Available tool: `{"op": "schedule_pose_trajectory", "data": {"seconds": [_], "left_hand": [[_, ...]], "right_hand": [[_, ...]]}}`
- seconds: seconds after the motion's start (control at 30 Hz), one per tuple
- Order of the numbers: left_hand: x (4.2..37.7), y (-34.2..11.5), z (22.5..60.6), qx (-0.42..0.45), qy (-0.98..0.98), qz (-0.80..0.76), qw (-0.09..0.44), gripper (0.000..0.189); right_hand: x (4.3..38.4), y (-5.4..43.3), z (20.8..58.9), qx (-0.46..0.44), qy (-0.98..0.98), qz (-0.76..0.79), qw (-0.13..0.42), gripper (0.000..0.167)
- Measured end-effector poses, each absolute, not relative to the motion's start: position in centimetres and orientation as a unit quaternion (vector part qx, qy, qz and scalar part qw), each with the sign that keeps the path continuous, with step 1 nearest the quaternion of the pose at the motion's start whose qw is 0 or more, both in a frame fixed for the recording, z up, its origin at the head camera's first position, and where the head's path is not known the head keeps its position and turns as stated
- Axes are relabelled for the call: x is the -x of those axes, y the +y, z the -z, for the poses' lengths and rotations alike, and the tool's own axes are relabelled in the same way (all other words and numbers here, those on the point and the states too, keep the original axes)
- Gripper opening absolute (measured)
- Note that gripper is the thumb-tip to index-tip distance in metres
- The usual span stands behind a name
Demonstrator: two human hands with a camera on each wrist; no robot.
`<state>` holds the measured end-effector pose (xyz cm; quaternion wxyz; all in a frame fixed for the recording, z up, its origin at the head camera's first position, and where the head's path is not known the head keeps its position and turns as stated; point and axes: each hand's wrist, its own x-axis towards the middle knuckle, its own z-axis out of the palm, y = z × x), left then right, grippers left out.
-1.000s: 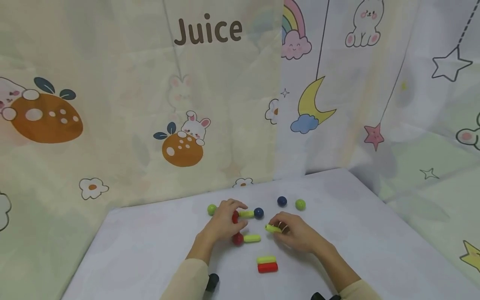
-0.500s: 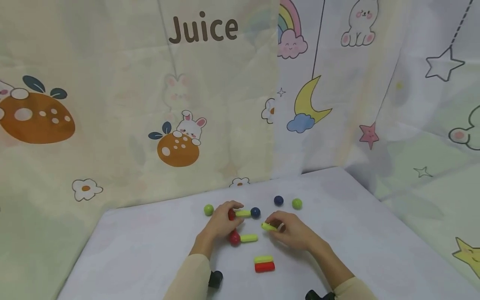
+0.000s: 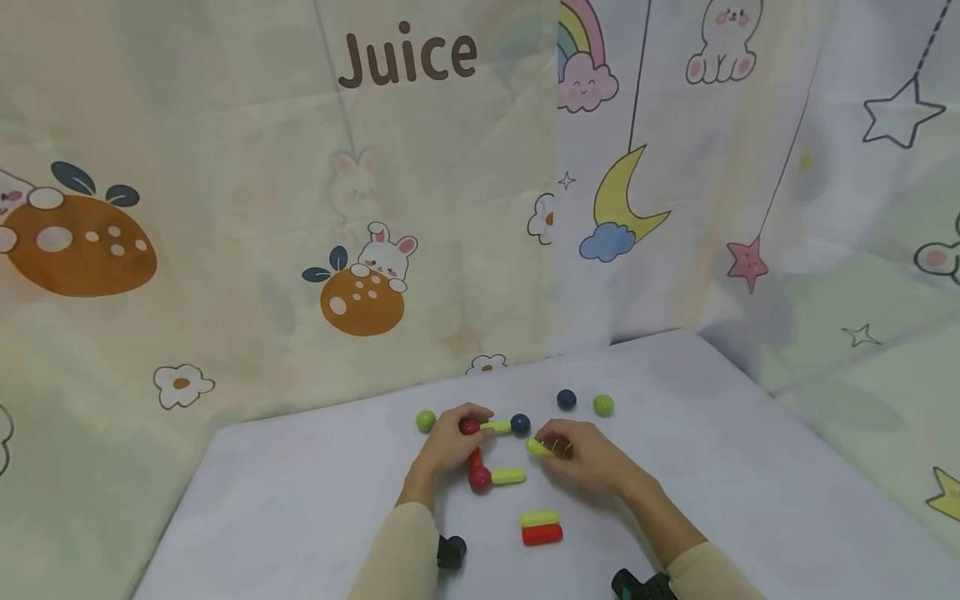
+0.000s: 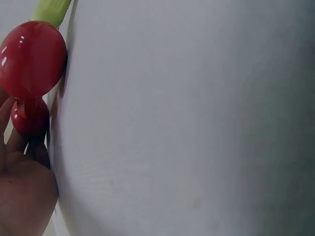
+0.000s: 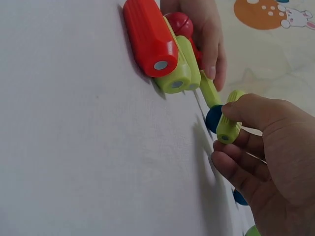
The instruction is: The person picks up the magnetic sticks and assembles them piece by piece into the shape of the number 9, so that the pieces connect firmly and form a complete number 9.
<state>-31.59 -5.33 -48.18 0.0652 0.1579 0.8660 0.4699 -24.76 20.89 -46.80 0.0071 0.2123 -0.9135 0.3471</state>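
Observation:
My left hand (image 3: 450,443) grips the far red ball (image 3: 469,426) of a magnetic-looking stick-and-ball piece, its thumb by a yellow-green rod (image 3: 498,427). That rod ends in a dark blue ball (image 3: 520,425). A red rod (image 3: 476,458) joins the far red ball to a nearer red ball (image 4: 32,60), from which another yellow-green rod (image 3: 508,476) points right. My right hand (image 3: 592,457) pinches a loose short yellow-green rod (image 5: 230,125) between thumb and fingers, just right of and nearer than the blue ball. In the right wrist view, this rod partly covers the blue ball (image 5: 213,118).
A red rod (image 3: 542,534) and a yellow-green rod (image 3: 539,518) lie side by side in front of the piece. Behind the right hand sit a blue ball (image 3: 566,399) and a green ball (image 3: 603,405). Another green ball (image 3: 426,421) rests left of my left hand.
The rod in my right hand has come closer to the blue ball and tilts more. My left thumb has shifted away from me, toward the far yellow-green rod, uncovering more of the red rod.

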Motion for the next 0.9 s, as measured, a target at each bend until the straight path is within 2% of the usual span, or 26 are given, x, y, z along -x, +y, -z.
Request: {"op": "schedule_pose_trajectory", "data": {"seconds": [0.47, 0.9], "left_hand": [[31.6, -4.9, 48.5, -0.102, 0.874, -0.471, 0.064, 0.02], [31.3, -5.1, 48.2, -0.106, 0.869, -0.481, 0.055, 0.018]], "right_hand": [[26.2, 19.6, 47.1, -0.155, -0.92, -0.359, 0.007, 0.018], [26.6, 18.7, 47.0, -0.099, -0.922, -0.374, 0.002, 0.018]]}}
